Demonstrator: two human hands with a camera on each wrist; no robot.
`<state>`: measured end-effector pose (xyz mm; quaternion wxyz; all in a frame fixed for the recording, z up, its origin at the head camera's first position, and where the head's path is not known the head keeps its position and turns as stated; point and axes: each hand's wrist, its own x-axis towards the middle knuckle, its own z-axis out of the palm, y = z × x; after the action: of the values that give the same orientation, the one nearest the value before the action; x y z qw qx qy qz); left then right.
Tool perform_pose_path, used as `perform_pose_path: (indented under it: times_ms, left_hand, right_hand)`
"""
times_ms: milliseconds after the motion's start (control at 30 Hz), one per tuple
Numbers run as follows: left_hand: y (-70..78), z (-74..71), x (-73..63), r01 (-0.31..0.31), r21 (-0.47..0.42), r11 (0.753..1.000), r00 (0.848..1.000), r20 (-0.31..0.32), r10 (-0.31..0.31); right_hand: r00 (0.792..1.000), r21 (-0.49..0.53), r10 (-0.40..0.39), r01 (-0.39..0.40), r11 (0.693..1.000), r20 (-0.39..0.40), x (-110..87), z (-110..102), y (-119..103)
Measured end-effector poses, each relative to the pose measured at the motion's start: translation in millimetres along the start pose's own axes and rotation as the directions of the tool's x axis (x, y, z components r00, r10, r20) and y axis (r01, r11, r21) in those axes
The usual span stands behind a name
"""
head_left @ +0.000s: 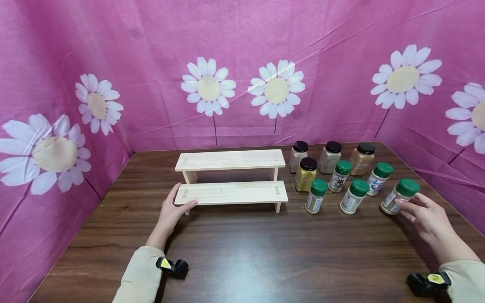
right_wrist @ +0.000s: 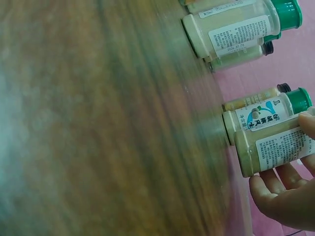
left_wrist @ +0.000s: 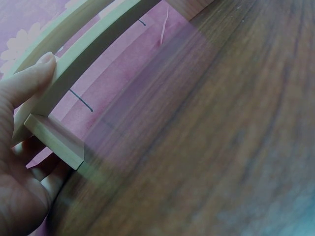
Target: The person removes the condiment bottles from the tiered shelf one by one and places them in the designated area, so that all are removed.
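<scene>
A two-tier pale wooden shelf rack (head_left: 227, 194) stands left of centre on the table. My left hand (head_left: 170, 212) holds the left end of its lower tier, the thumb lying over the front edge. In the left wrist view, the other fingers reach around the short leg (left_wrist: 59, 142). At the far right, my right hand (head_left: 432, 219) grips a green-lidded spice jar (head_left: 390, 203) by its side. The right wrist view shows a printed label on this jar (right_wrist: 248, 155), with the thumb and fingers on either side of it.
Several other green-lidded spice jars, one a white-labelled jar (head_left: 351, 202), stand left of my right hand. Behind them are several black-lidded jars, including a yellow-filled jar (head_left: 305, 179). A pink flowered cloth (head_left: 242, 130) hangs behind the brown wooden table (head_left: 242, 252).
</scene>
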<state>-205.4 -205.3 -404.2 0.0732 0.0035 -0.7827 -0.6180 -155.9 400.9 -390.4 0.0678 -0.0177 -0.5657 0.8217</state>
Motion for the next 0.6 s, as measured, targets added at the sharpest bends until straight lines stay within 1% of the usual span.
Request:
perform_pose_path:
  times_ms: [200, 433, 600]
  left_hand:
    - [-0.3, 0.6, -0.6, 0.003, 0.006, 1.000, 1.000, 0.002, -0.003]
    - [0.8, -0.3, 0.9, 0.003, 0.012, 1.000, 1.000, -0.002, -0.003]
    - [2.2, -0.6, 1.5, 0.011, 0.032, 0.999, 1.000, -0.006, -0.011]
  right_hand:
    - [1.000, 0.006, 0.016, -0.016, 1.000, -0.014, -0.7, -4.1, 3.7]
    - [0.999, 0.014, 0.029, -0.028, 1.000, -0.042, 0.0, -2.0, 4.1]
    - [0.997, 0.013, 0.030, -0.029, 0.999, -0.066, 1.8, -1.1, 4.4]
